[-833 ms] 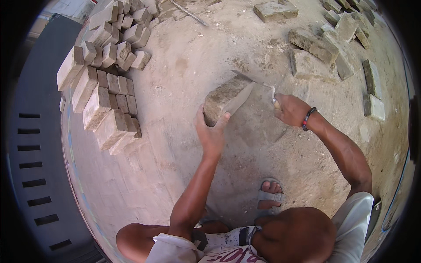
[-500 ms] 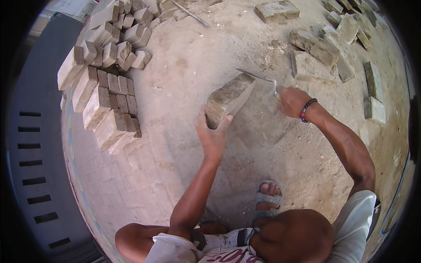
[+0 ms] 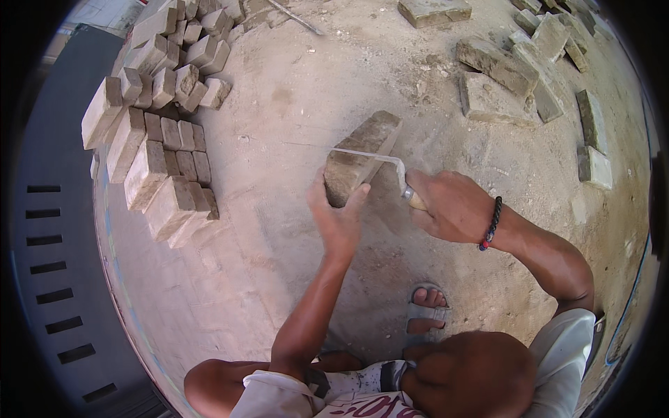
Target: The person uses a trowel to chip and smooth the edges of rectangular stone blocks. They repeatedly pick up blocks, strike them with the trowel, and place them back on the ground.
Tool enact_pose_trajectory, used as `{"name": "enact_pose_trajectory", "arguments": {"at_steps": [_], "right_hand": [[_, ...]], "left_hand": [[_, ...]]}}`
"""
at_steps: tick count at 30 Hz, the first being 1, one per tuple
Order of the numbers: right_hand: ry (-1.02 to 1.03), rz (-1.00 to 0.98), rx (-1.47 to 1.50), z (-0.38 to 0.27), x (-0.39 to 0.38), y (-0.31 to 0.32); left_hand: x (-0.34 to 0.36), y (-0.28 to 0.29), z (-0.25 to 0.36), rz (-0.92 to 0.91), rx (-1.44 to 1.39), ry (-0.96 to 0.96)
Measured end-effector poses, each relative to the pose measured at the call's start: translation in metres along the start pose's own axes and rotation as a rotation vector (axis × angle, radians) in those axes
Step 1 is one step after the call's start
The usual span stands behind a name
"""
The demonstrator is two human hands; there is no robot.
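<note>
In the middle of the view, my left hand (image 3: 338,216) grips the near end of a rough, dirt-crusted paving block (image 3: 364,143), thumb on its right side. The block is tilted, its far end pointing up and to the right. My right hand (image 3: 446,205), with a dark beaded bracelet at the wrist, is closed round the wooden handle of a trowel (image 3: 401,171). The trowel's thin blade is seen edge-on and crosses over the block from right to left. Whether the blade touches the block I cannot tell.
At the left stands a pile of stacked paving blocks (image 3: 167,164) beside a dark slotted panel (image 3: 52,237). Loose dirty blocks (image 3: 495,97) lie at the far right, and one block (image 3: 433,12) lies at the far edge. A long thin bar (image 3: 296,17) rests on the sandy ground.
My right hand has moved left and nearer to me, sweeping the trowel from the block's far end across its middle. My left hand keeps the block in about the same place.
</note>
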State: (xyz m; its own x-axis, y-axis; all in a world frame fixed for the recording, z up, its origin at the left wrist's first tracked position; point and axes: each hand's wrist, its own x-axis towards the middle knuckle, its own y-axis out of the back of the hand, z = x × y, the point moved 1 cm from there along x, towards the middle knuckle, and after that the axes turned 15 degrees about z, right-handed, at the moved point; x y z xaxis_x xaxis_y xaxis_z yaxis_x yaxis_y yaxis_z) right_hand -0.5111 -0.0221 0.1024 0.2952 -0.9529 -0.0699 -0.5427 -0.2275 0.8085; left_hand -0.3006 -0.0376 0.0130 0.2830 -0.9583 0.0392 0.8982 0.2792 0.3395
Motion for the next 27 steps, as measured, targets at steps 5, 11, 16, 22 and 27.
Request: {"name": "enact_pose_trajectory", "arguments": {"at_steps": [5,11,16,22,27], "right_hand": [[-0.283,0.108,-0.152,0.126,0.007,-0.027],[-0.065,0.155,0.021,0.015,-0.025,-0.022],[-0.244,0.183,-0.180,0.119,-0.018,-0.036],[-0.097,0.142,0.098,0.004,-0.037,0.005],[-0.192,0.062,-0.048,0.052,-0.032,-0.015]], "left_hand": [[-0.002,-0.011,-0.014,0.052,0.105,-0.215],[-0.006,0.001,-0.017,0.018,0.034,-0.082],[-0.009,-0.013,-0.020,0.004,0.037,-0.166],[-0.007,-0.003,-0.017,0.010,0.010,-0.110],[-0.005,-0.006,-0.007,0.013,0.046,-0.165]]}}
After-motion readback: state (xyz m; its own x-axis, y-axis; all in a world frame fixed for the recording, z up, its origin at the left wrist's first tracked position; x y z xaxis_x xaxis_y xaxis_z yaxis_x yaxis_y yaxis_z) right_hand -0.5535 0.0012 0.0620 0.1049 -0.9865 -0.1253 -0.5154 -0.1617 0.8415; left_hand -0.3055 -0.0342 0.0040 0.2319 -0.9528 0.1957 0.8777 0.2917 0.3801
